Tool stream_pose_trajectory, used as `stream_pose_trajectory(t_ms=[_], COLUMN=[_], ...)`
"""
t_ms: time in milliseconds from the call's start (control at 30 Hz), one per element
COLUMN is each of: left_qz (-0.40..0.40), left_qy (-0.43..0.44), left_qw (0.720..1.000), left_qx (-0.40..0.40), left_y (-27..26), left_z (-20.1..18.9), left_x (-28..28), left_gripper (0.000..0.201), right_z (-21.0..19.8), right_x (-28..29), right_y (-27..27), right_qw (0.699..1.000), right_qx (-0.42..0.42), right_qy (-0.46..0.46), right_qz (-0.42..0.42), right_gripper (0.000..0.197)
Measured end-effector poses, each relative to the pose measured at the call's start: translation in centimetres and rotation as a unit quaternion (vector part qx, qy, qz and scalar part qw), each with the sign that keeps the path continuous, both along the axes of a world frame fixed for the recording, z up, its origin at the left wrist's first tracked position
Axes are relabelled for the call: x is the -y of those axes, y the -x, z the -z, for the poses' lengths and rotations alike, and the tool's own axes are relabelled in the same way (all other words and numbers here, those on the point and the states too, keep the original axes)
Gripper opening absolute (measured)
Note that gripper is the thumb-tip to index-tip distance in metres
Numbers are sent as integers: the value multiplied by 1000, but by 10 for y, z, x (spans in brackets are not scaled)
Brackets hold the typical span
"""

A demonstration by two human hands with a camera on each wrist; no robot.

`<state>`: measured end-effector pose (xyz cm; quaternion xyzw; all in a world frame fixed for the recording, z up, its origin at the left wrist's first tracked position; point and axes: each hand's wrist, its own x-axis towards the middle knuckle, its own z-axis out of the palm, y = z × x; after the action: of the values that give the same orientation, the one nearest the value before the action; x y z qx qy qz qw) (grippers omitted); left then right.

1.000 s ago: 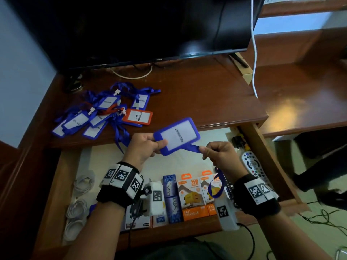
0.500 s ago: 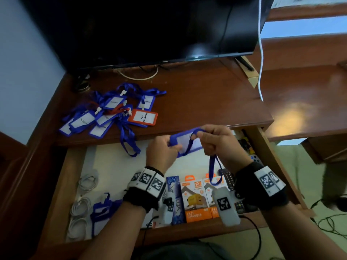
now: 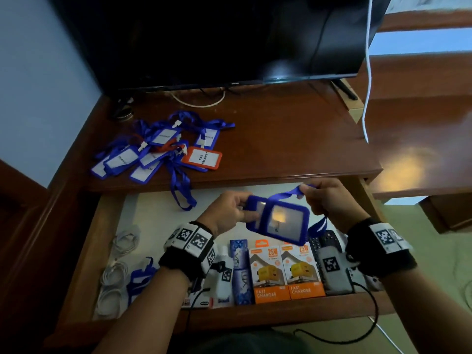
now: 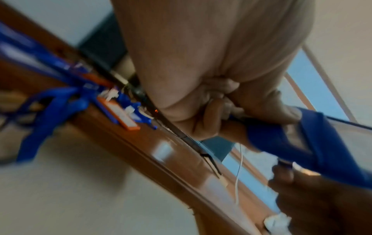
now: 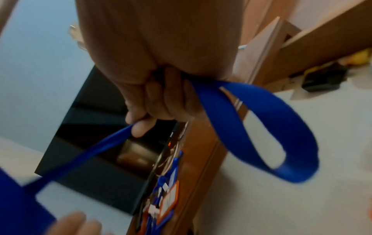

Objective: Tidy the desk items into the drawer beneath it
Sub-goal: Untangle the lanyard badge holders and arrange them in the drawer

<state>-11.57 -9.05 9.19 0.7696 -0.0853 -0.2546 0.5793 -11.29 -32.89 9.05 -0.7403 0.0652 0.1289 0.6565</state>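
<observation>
Left hand point(image 3: 227, 210) pinches the blue badge holder point(image 3: 277, 221), right hand point(image 3: 329, 200) grips its lanyard point(image 5: 251, 127); the slack loop could snag the drawer point(image 3: 84, 256) edge

Left wrist view motion-blurred; badge holder point(image 4: 314, 143) cut off at 3 o'clock; remote point(image 3: 324, 241) in drawer mostly hidden behind holder.
</observation>
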Motion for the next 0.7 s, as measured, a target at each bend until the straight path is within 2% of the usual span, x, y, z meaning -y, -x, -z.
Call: stream_pose_trajectory(t_ms=[100, 200, 333, 433, 700], left_qz=[-91, -166, -262, -350, -434], left_qy=[132, 217, 294, 284, 132], left_qw=[986, 961, 918, 891, 891], left_qx=[-39, -53, -58, -52, -9], left_y=[-3, -5, -9, -14, -22], left_z=[5, 10, 7, 8, 22], left_x=[5, 13, 20, 17, -16], left_gripper=[28, 23, 22, 23, 20], right_z=[14, 27, 49, 57, 53], right_x=[-12, -32, -61, -82, -98], right_y=[10, 16, 15, 13, 13], right_qw=[999, 996, 992, 990, 992], right_qx=[-19, -31, -50, -59, -72], right_qy=[-35, -76, -111, -116, -70], right_qz=[-16, -19, -44, -57, -78], right_gripper=[32, 19, 41, 43, 43])
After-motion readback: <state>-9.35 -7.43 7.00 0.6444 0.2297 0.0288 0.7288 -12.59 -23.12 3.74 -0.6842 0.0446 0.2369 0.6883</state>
